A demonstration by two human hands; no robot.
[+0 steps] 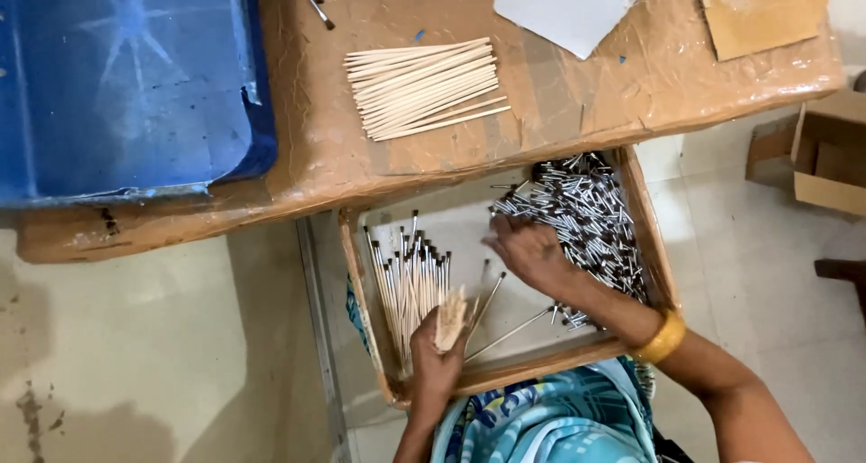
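So the main container was a shallow wooden tray (361, 274) sitting on the person's lap, tucked partly under the near edge of a brown tape-wrapped table (316, 156). Inside the tray there were two separate groups. On the right and far side sat a big loose heap of small metal ferrules (591, 215) with dark ends, all jumbled. On the left lay a bundle of finished sticks (410, 283), pale wood with metal tips on the far end, lined up roughly parallel. A couple of stray tipped sticks (505, 337) lay slanted across the bare tray floor between the two groups.

The left hand (437, 359) was at the near left of the tray, fingers curled shut round a small bunch of plain wooden sticks (451, 319), their cut ends poking up. The right hand (532, 251) was flat-ish with fingers spread, pressed into the edge of the ferrule heap; couldn't tell if it was actually pinching anything. That wrist had a yellow bangle (663, 337).

Up on the table, a neat stack of bare wooden sticks (424, 86) sat in the middle, a blue tray (117, 75) at the far left, white paper (568, 8) at the far edge, and an open cardboard box (825, 156) sat on the floor at right.
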